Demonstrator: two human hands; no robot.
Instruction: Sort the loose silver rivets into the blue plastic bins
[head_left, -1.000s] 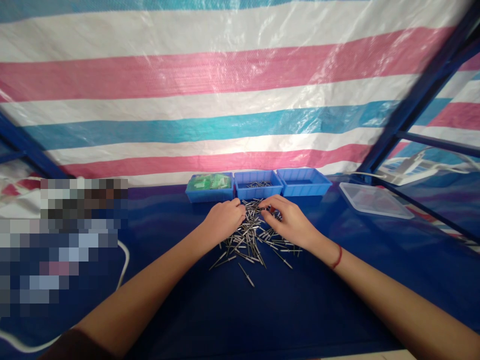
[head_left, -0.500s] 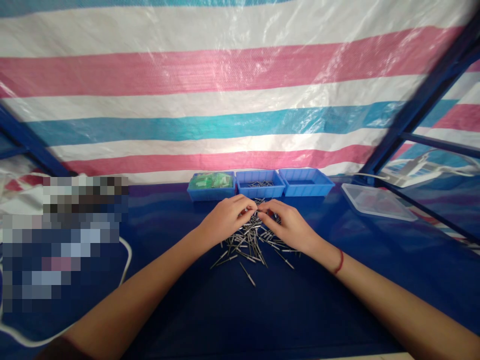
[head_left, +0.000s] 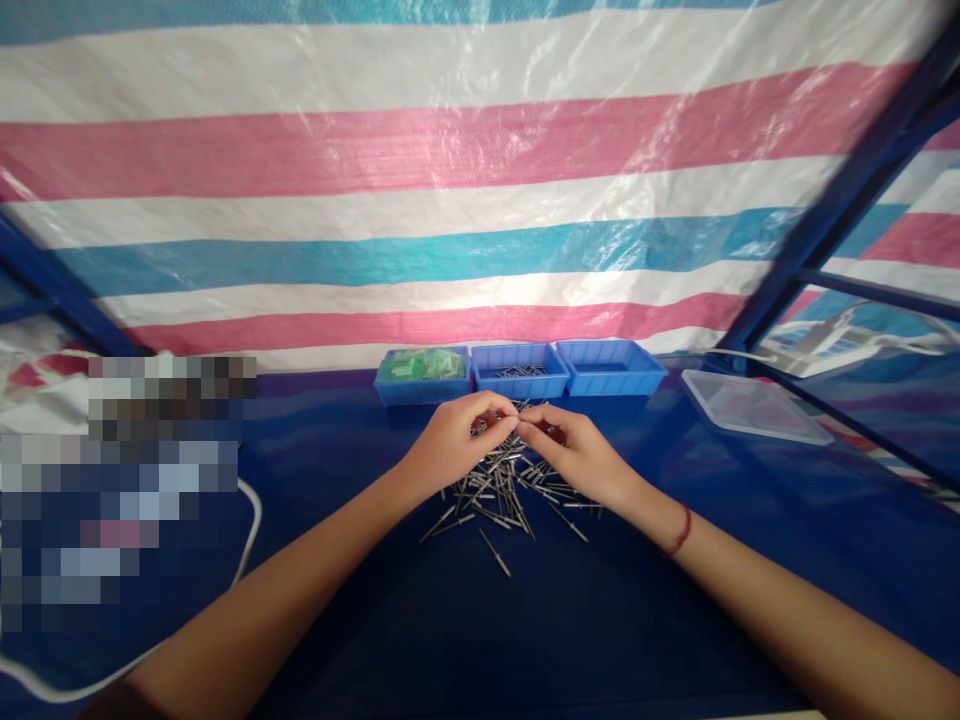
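A loose pile of pop rivets lies on the blue tabletop, with one rivet apart at the near side. Over the pile, my left hand and my right hand meet fingertip to fingertip. Both are closed, thumb against fingers in a pinch. Whatever sits between the fingertips is too small and covered to make out. Part of the pile is hidden under the hands.
Behind the pile stand three blue bins in a row: one with green packets, a middle bin with several rivets, and a right bin. A clear plastic lid lies at right. A white cable runs along the left.
The fingertips have drawn slightly closer together over the pile. The view has tilted a little; the bins and rivets look unmoved.
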